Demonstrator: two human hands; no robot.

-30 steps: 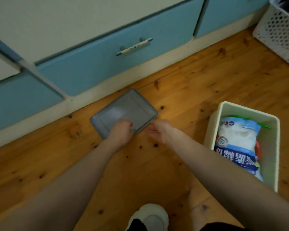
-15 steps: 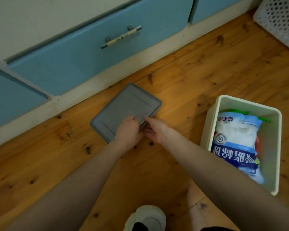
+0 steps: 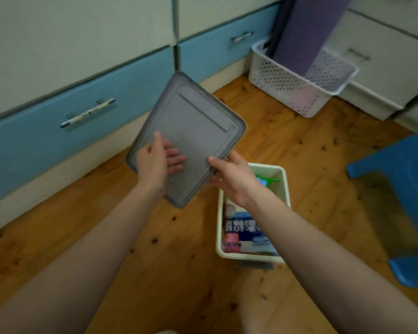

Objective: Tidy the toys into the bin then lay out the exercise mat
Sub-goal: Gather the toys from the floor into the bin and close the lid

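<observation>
- One pine-plank floor (image 3: 179, 261) with dark knots runs under everything.
- Two blue drawer fronts sit low in the cabinets along the far wall, the left drawer (image 3: 34, 143) and the right drawer (image 3: 210, 54). Each carries one metal bar handle, the left handle (image 3: 88, 113) and the right handle (image 3: 241, 39).
- One blue plastic stool (image 3: 401, 179) stands at the right edge, blurred.
- One purple mat (image 3: 304, 30), rolled, stands on end in the far corner with its lower end inside the basket.
- One white perforated basket (image 3: 287, 80) sits on the floor against the cabinets, well apart from the bin.
- One grey lid (image 3: 198, 121) is held tilted in the air, off the floor, with its near right corner over the bin's far left corner.
- One cream bin (image 3: 249, 257) sits open on the floor under the right forearm.
- Two bare hands hold the lid. The left hand (image 3: 152, 162) grips its near left edge, thumb on top, fingers underneath (they show through the translucent plastic). The right hand (image 3: 232, 179) pinches the near right edge, thumb on top, fingers below.
- Three things show inside the bin: one blue-and-white packet (image 3: 241, 225), one pink item (image 3: 232, 238) and one green item (image 3: 267, 182), both too blurred to name.
</observation>
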